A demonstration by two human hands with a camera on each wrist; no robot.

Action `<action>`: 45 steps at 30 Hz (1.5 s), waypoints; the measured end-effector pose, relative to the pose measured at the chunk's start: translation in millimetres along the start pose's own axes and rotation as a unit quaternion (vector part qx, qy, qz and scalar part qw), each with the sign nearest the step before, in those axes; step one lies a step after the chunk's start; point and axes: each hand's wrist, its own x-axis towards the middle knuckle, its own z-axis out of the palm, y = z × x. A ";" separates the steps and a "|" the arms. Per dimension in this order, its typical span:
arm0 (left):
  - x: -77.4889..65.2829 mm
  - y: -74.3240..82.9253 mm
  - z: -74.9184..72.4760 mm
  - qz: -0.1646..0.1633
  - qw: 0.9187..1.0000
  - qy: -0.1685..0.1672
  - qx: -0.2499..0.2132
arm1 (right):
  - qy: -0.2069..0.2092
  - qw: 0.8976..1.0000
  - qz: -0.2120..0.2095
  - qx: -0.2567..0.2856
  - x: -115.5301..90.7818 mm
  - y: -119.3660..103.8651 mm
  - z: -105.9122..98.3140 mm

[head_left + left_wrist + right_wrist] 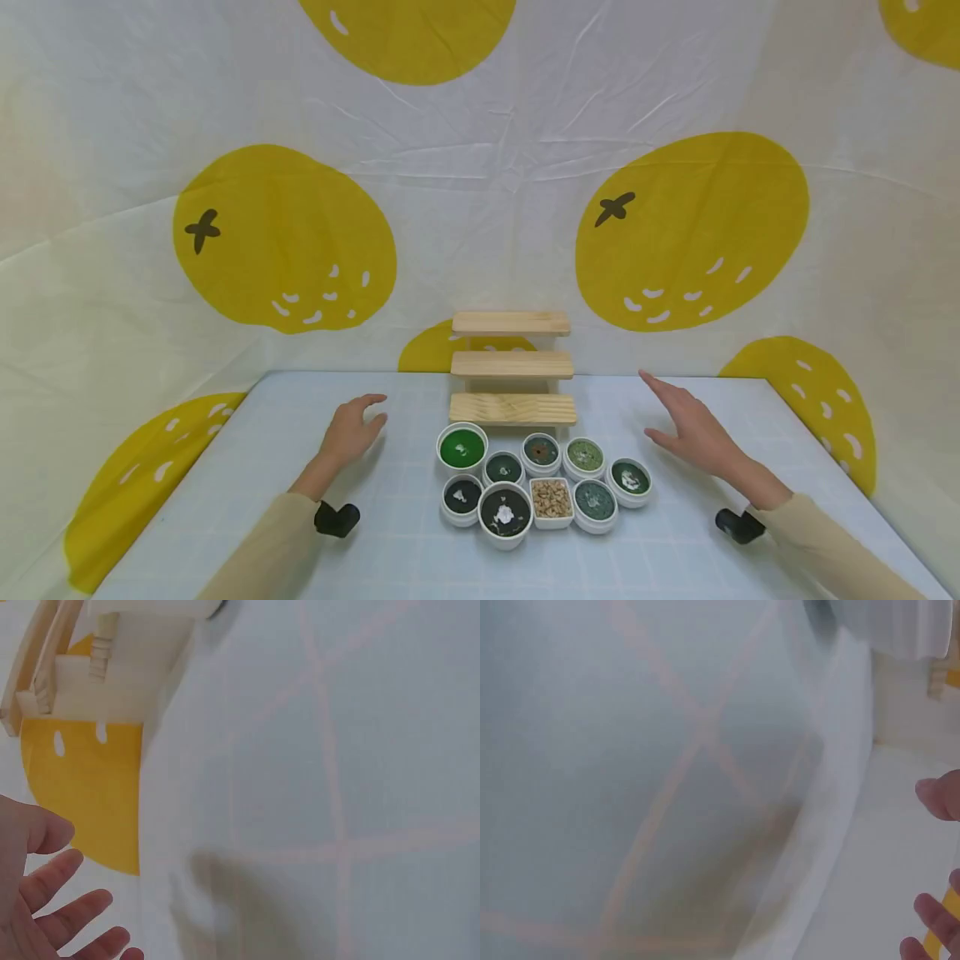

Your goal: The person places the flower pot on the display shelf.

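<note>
My left hand (351,433) hovers over the table left of a cluster of small white tubs, holding nothing, its fingers loosely bent. On the other side my right hand (693,429) is held out with straight fingers and nothing in them. The nearest tub to it is one of dark green (631,479). Others hold bright green (462,448), black (506,512) and speckled green (585,457) contents. A square white dish (551,501) contains chopped tan pieces. In the left wrist view the fingers (75,915) are spread apart; the right wrist view shows a thumb (937,796) and fingertips.
Behind the tubs stands a three-step wooden shelf (513,408) with pale planks. The table (405,533) has a light grid-patterned cover. A white cloth (480,250) with large yellow fruit prints hangs along the back and sides. Each wrist carries a black camera mount (337,518).
</note>
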 end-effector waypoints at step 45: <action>46.4 49.5 56.1 -0.170 0.917 -0.166 -0.320 | -0.179 0.914 0.010 0.364 -30.2 -13.5 8.5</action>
